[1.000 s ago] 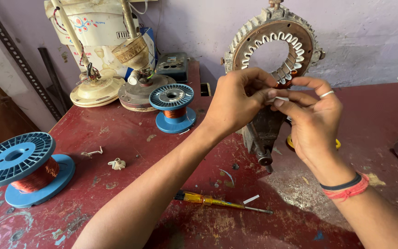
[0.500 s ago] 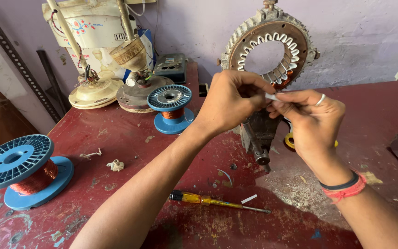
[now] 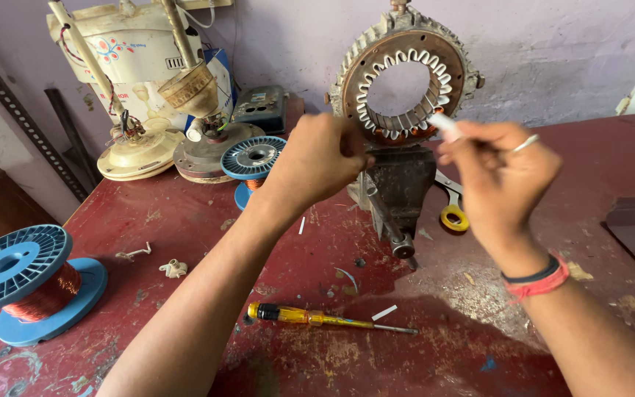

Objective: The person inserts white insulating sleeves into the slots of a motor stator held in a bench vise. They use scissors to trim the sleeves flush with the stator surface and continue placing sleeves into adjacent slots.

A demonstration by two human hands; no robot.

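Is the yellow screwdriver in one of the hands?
No, the yellow screwdriver lies on the red table, below both raised hands.

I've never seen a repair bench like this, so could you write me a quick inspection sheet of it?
Surface: red table, scratched and stained.
Job's things: round motor stator upright in a vise; small white piece.
Clutter: yellow screwdriver, two wire spools, fan parts.
Hands: left hand by the stator; right hand pinches the white piece.
Cables: loose wires on fan parts.
Surroundings: lilac wall.
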